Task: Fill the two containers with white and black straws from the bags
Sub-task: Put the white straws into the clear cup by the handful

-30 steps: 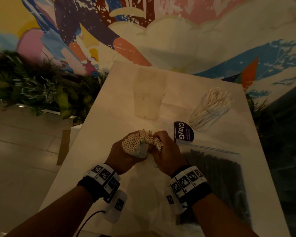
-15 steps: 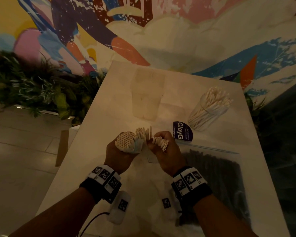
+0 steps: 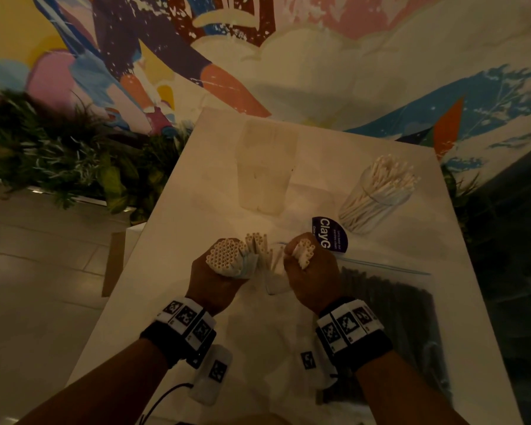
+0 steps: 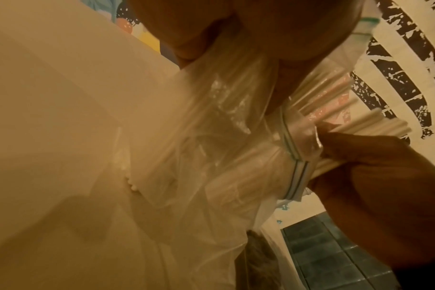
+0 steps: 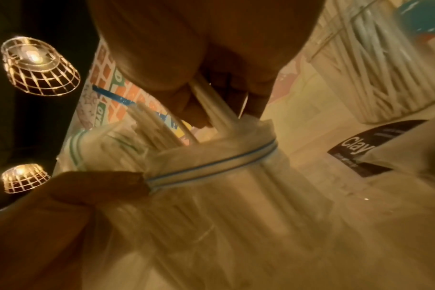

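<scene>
Near table centre, toward 6 o'clock: clear plastic zip bag of white paper straws (image 3: 273,271), held upright off the white tabletop (image 3: 196,194), long axis near vertical, open straw ends facing up toward the head camera. Left hand (image 3: 215,280) clenched around a tight bundle of white straws (image 3: 226,256) together with the bag's mouth; round ends showing at 12 o'clock of the fist. Right hand (image 3: 311,280) grasping a smaller clutch of white straws (image 3: 304,253), tips fanning toward 1 o'clock. A few loose straws standing between the two fists. From the right wrist view, blue zip seal (image 5: 211,162) running across below the gripping fingers (image 5: 186,109), straws rising through it.

At 3 to 5 o'clock of the hands, flat on the table: second clear zip bag packed with black straws (image 3: 390,317), long axis running roughly 12 to 6. At 1 o'clock: clear round container of white straws (image 3: 377,197), leaning, tips splayed toward 1 o'clock. At 12 o'clock: frosted, empty-looking squarish container (image 3: 265,170), upright. Nothing standing between the hands and either container.

Just beside the right hand at 1 o'clock: dark purple round sticker (image 3: 330,234), reading "ClayG"; smaller print unreadable. Beyond the table: painted mural (image 3: 258,56) and green foliage (image 3: 59,161).
</scene>
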`<state>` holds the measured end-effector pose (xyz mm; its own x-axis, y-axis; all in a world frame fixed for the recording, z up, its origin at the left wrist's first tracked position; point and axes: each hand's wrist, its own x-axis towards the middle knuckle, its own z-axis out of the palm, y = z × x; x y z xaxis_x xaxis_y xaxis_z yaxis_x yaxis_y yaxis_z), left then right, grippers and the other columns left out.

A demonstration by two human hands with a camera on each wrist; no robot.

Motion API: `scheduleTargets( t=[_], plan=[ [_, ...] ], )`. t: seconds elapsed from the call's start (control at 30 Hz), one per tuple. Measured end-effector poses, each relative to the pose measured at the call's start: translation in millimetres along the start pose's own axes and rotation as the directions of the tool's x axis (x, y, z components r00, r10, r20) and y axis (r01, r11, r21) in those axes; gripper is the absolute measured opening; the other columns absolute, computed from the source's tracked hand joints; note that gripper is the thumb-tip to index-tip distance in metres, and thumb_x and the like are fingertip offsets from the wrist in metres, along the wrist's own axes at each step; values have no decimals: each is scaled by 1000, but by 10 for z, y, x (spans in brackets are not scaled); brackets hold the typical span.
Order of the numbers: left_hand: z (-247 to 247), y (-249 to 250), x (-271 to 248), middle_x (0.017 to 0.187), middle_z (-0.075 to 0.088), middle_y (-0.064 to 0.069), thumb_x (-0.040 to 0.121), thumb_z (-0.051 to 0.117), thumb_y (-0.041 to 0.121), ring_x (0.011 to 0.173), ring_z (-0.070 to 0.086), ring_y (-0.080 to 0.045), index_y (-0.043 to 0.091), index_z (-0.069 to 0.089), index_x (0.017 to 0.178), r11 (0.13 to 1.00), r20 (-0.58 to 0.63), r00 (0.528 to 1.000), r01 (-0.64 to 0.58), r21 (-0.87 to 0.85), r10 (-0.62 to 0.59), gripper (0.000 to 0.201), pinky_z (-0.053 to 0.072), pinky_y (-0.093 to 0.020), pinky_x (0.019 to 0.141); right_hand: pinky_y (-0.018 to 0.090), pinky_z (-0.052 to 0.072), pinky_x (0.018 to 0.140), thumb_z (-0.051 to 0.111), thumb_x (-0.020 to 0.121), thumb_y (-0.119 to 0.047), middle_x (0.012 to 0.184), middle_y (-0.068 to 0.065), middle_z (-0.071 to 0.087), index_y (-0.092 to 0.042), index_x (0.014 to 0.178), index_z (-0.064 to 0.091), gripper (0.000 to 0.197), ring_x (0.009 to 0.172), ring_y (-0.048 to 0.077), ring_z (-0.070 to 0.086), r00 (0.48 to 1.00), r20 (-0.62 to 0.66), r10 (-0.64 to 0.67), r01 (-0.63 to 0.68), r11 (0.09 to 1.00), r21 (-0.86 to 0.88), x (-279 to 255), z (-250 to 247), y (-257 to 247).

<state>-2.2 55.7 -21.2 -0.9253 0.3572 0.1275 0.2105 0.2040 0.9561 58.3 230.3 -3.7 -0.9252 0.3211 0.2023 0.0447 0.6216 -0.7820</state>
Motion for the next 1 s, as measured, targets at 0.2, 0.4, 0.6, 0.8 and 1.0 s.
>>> scheduleTargets(
  t=[0.2,0.4,0.6,0.8,1.0],
  plan=[
    [-20,-181,12,106,64,-3,74,76,34,98,59,-9,11,63,107,996,71,996,38,78,-44,42,47,-19,89,28,43,62,51,73,-25,71,1,54,-10,75,50,16,65,15,50,990,61,124,-122,992,-30,-39,21,174],
    [-19,-147,-19,100,65,1,69,75,39,94,60,-8,9,64,104,999,41,998,38,-9,-37,48,49,-18,85,47,50,66,50,83,-27,70,4,56,-22,73,48,11,67,23,56,996,61,68,-73,994,79,-11,37,99],
    [-22,-102,-5,95,62,27,73,77,10,87,59,6,29,59,92,999,51,999,-2,-35,4,32,45,-8,79,46,50,79,54,75,-3,76,3,64,-21,68,44,21,79,26,62,983,-57,176,-115,823,556,55,-17,-116],
    [-26,-139,-14,95,65,14,71,78,19,91,60,2,19,63,97,999,41,999,-4,-51,6,30,48,-12,81,29,52,65,49,74,10,68,4,65,-10,71,42,22,64,20,60,990,-96,103,6,649,760,132,-296,-358],
    [-40,-224,-3,101,63,1,69,76,25,92,57,5,9,63,104,999,58,998,18,39,-21,41,44,-7,82,25,44,56,48,67,19,63,7,59,-19,63,48,39,63,17,56,969,-248,-6,194,643,741,340,-786,-631]
  ],
)
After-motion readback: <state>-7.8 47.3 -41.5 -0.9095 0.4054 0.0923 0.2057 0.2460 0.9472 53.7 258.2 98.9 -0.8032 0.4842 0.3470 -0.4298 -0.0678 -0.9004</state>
